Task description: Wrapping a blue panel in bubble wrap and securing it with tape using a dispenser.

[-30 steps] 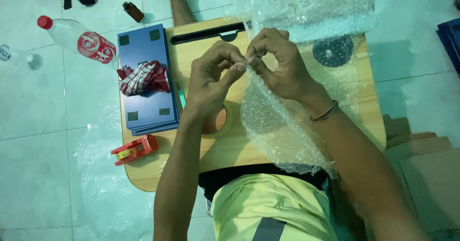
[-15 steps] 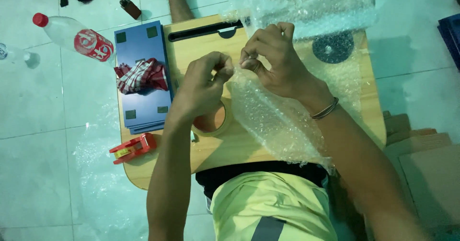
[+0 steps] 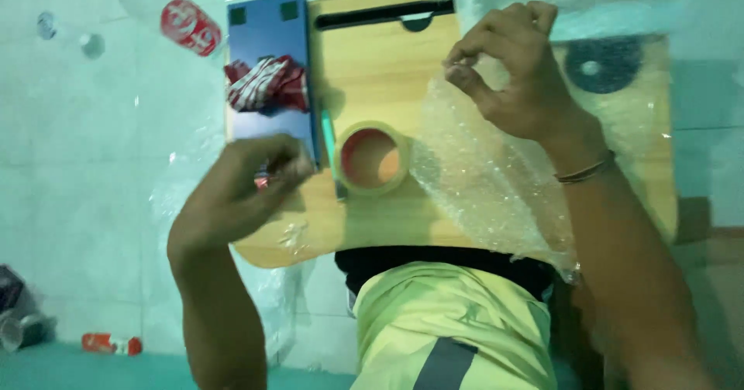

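Note:
My right hand (image 3: pixel 515 76) pinches the upper edge of a sheet of clear bubble wrap (image 3: pixel 488 196) that drapes over the right half of a small wooden table (image 3: pixel 372 72) towards my lap. My left hand (image 3: pixel 244 185) is at the table's left edge with its fingers curled around a small red cutter (image 3: pixel 262 179), most of it hidden under the hand. A roll of tan tape (image 3: pixel 372 158) lies flat on the table between my hands.
A blue flat box (image 3: pixel 267 49) with a red-and-white cloth (image 3: pixel 263 84) lies on the table's left side, a teal pen (image 3: pixel 328 134) beside it. A dark disc (image 3: pixel 604 65) sits far right under wrap. A red-labelled bottle (image 3: pixel 182 22) and a red can (image 3: pixel 108 344) lie on the tiled floor.
My left hand has let go of the bubble wrap and moved down-left to the red cutter at the table's edge. My right hand still pinches the wrap. The tape roll is now uncovered.

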